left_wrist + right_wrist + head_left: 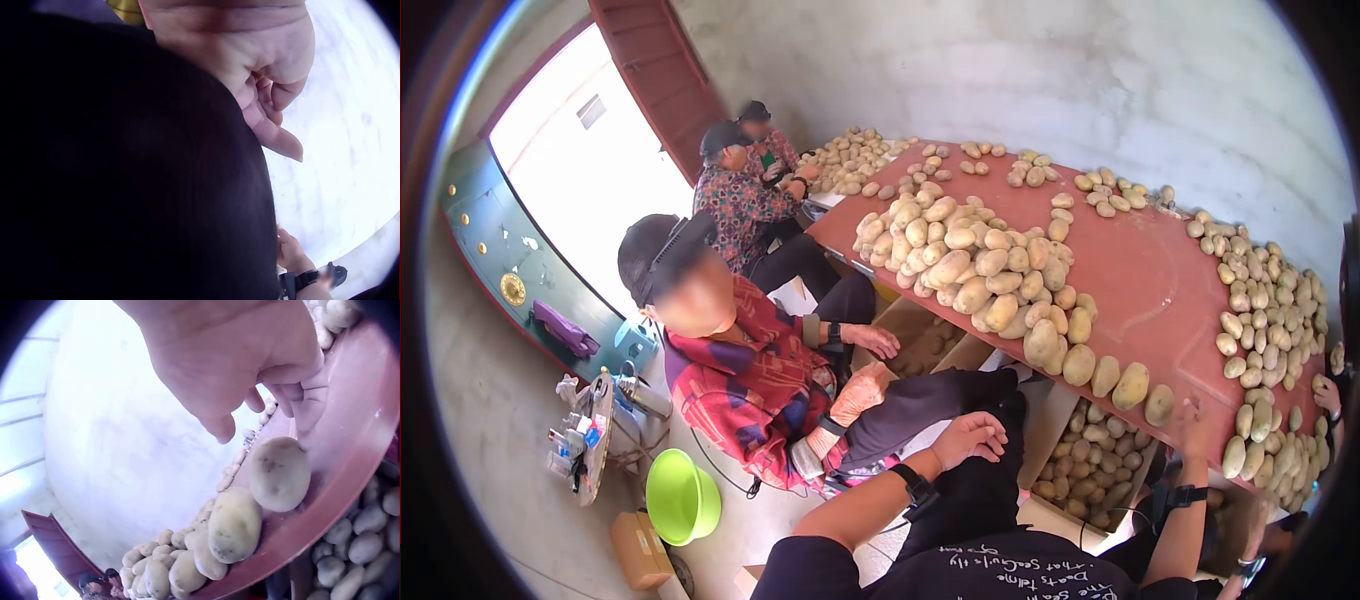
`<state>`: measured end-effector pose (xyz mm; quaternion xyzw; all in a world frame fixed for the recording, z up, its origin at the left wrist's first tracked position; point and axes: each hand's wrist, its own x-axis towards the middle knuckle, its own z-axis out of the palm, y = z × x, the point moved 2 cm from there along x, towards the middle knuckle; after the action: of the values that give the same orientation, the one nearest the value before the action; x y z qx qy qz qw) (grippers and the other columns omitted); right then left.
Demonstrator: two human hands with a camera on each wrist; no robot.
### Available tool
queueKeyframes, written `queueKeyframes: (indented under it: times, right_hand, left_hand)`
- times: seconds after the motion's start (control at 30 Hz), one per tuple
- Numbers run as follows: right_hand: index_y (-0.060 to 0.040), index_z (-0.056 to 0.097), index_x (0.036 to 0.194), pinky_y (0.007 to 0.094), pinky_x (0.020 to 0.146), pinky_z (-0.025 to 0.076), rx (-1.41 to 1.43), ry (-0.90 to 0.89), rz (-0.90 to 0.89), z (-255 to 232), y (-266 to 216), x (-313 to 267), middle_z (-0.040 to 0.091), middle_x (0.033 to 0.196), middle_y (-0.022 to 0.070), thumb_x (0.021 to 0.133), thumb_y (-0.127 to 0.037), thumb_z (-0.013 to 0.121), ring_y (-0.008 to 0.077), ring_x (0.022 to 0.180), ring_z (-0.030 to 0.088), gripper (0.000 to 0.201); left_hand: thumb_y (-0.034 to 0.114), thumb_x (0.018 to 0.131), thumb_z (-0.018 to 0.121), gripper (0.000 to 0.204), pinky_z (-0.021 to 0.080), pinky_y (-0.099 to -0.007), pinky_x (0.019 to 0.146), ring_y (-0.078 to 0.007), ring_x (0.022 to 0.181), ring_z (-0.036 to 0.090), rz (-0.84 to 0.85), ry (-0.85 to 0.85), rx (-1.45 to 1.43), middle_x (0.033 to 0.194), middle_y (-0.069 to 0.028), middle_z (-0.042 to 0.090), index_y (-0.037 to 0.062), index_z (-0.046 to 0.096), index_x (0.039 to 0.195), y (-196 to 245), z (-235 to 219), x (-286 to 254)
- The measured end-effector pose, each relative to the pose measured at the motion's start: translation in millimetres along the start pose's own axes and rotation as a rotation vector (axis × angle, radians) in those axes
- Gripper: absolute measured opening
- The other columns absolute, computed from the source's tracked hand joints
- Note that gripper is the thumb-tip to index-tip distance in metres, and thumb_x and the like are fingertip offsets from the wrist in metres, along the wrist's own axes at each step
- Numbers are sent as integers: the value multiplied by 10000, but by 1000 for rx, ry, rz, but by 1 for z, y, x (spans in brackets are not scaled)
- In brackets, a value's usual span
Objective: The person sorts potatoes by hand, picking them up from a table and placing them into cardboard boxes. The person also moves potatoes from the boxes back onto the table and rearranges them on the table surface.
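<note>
Oval tan potatoes (950, 268) lay heaped along the near edge of the flat red-brown table (1145, 275), tapering rightward into a single row. Other potatoes (1258, 320) crowded the right edge; small clusters (1035, 176) lined the far edge. Beneath the near edge, a brown open-topped box (1050, 425) held more.

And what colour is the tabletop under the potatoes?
The tabletop is a dull brick red, seen best in the head view.

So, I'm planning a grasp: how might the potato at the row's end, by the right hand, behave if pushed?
That potato would probably roll, being rounded. It seems stiff, showing no sag. Sitting near the red table's edge, it might drop if nudged outward.
</note>
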<state>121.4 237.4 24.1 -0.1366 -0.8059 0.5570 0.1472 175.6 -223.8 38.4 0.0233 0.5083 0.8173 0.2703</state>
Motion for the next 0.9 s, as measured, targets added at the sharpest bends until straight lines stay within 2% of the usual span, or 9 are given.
queueKeyframes:
  times: [0.03,0.13,0.23,0.37,0.57,0.67,0.73,0.83,0.9]
  right_hand:
    - [24,504,1200,282,712,473,6,60,-81,-5,7,-1,601,891,96,889,-139,522,152,796,579,352]
    - [-8,545,1160,265,710,474,-2,-61,10,-20,-9,-12,607,868,58,900,-158,523,127,802,588,301]
    - [-79,591,1097,274,730,475,494,-244,306,-14,-49,-38,648,990,44,912,-278,549,120,871,615,275]
    - [-56,647,947,262,726,448,500,-560,225,-3,-55,-46,668,904,66,927,-373,483,155,857,617,358]
    - [-4,672,881,297,746,478,526,-994,225,22,-21,-47,667,922,81,917,-300,501,167,844,611,343]
    - [-13,701,818,294,724,492,324,-977,390,29,10,-47,679,833,72,884,-292,533,162,785,624,333]
    - [-24,702,775,312,691,475,22,-1010,265,27,17,-40,663,754,71,861,-315,562,148,754,616,334]
    - [-22,702,739,382,668,462,-318,-1000,101,31,30,-33,641,682,129,835,-362,583,228,699,619,373]
    - [-14,700,752,408,677,463,-567,-1017,15,30,32,-31,643,707,155,840,-361,572,288,694,616,380]
  left_hand:
    - [126,936,490,143,567,-313,713,-178,817,636,-2,8,3,953,-104,603,13,541,1006,-1,0,1]
    - [128,913,517,153,569,-332,717,-192,831,638,-59,108,16,955,-109,605,12,542,1010,4,6,0]
    - [135,886,545,180,564,-373,745,-216,867,641,-125,176,25,959,-123,611,14,545,1019,14,26,5]
    - [156,914,513,168,548,-394,793,-220,913,635,-232,162,28,968,-100,620,37,541,1028,-5,52,35]
    - [176,897,540,213,541,-391,802,-224,933,593,-547,141,237,997,-105,568,31,521,1052,-70,85,83]
    - [157,879,545,247,534,-383,786,-236,968,596,-624,145,472,1013,-105,569,23,519,1085,-115,78,108]
    - [137,826,588,344,520,-378,778,-224,944,592,-647,150,693,1004,-111,580,-11,513,1127,-145,66,129]
    - [122,796,607,407,512,-358,795,-240,962,599,-378,60,1156,1040,-156,595,-19,506,1164,-190,44,161]
    - [100,743,624,536,478,-386,873,-333,1043,571,-306,51,1321,1146,-240,549,0,460,1244,-200,53,178]
